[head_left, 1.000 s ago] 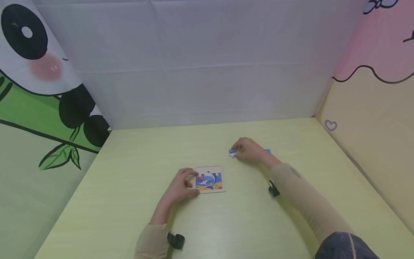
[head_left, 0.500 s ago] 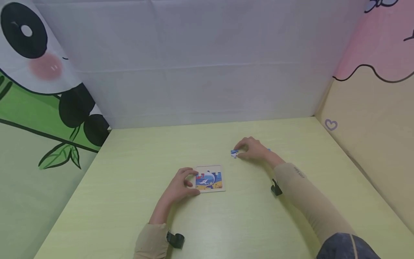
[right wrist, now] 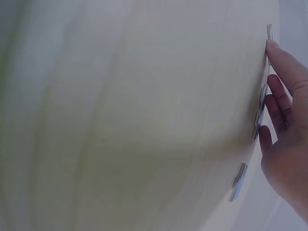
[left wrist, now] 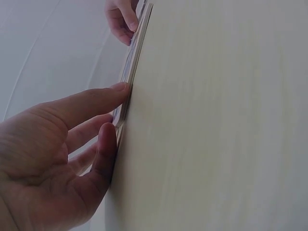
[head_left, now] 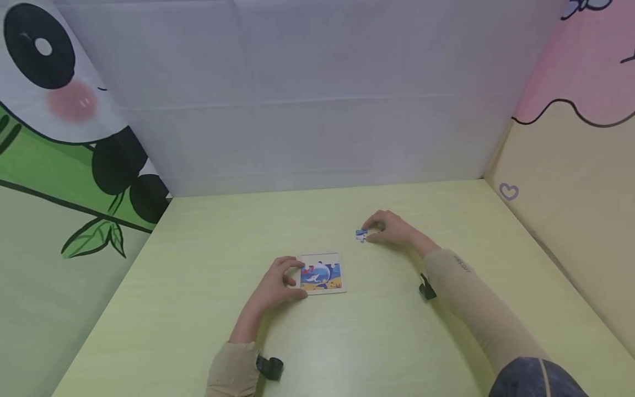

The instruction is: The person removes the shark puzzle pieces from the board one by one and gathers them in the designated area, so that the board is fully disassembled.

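Observation:
A small jigsaw puzzle board (head_left: pixel 322 274) with a dolphin picture and a pale frame lies mid-table in the head view. Its left side is held by my left hand (head_left: pixel 274 284), thumb at the near corner and fingertips at the far one. Farther back and to the right, my right hand (head_left: pixel 392 227) has thumb and finger on a blue-and-white puzzle piece (head_left: pixel 361 235). In the right wrist view that piece (right wrist: pixel 269 32) is at the thumb tip, low over or on the table. More pieces (right wrist: pixel 260 113) lie beneath the other fingers, hidden from the head view.
Another loose puzzle piece (right wrist: pixel 238 182) lies on the table near the right wrist. The pale wooden table (head_left: pixel 377 342) ends at a white cloth wall (head_left: pixel 317 110) behind. Printed panels with cartoon drawings stand at the left and right sides.
My right hand has shifted slightly right, the puzzle piece moving with it. The blue piece seen past the right wrist is now hidden by the arm. My left hand stays on the board.

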A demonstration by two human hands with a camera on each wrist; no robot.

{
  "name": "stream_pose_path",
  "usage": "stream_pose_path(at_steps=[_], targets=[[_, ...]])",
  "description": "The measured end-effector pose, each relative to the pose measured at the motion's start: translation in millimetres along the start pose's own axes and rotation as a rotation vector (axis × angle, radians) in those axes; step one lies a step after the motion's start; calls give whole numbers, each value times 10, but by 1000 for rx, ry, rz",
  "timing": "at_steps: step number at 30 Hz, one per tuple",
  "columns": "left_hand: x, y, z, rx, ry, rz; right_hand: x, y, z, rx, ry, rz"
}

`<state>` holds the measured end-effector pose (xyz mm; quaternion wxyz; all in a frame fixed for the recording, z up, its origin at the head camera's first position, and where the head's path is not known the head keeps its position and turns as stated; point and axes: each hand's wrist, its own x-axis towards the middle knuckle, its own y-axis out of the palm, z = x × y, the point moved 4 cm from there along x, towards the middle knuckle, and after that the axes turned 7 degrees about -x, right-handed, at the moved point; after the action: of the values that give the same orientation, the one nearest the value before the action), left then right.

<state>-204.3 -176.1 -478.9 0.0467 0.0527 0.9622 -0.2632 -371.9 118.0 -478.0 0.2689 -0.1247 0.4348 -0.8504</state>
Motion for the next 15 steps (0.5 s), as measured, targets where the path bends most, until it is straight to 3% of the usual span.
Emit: stream_pose_path(at_steps=[15], targets=[[31, 4, 25, 12, -16, -11, 18, 35, -30, -7, -19, -8]])
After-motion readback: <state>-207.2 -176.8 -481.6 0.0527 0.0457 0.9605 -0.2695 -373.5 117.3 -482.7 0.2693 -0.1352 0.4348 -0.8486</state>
